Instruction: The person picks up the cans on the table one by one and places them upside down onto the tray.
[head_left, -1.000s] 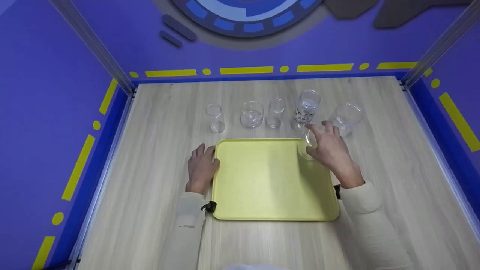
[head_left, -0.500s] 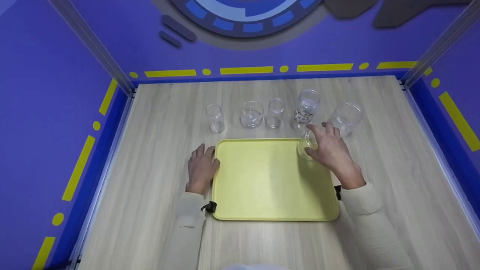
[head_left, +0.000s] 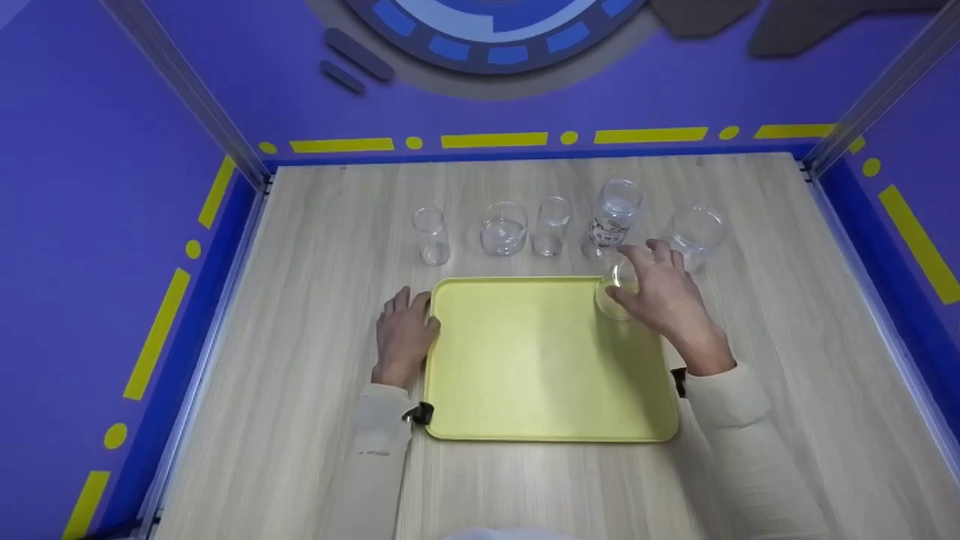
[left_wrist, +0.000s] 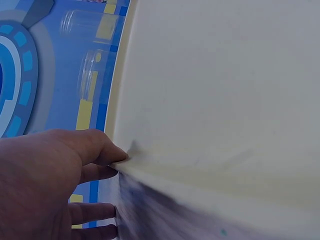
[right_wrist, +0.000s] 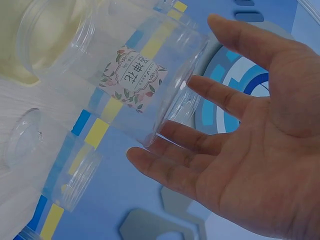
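Note:
A pale yellow tray (head_left: 555,367) lies on the wooden table. At its left side, my left hand (head_left: 405,337) pinches the rim, thumb on top in the left wrist view. A clear jar (head_left: 611,300) stands at the tray's back right corner, partly hidden by my right hand (head_left: 664,300). That hand's fingers are spread and relaxed around the jar's right side; the right wrist view shows a gap between thumb and jar wall. A flowered label (right_wrist: 132,80) appears within the jar's outline there. Close behind stands a taller jar (head_left: 615,214) with a printed label.
Along the back of the tray stand a narrow clear jar (head_left: 431,236), a low wide jar (head_left: 504,229) and another narrow jar (head_left: 552,226). A wide clear jar (head_left: 697,229) is behind my right hand. Blue panels (head_left: 480,112) with yellow marks enclose the table.
My right hand has eased slightly to the right, its fingers coming away from the jar, which stays at the tray's corner. The left hand and the tray have not moved.

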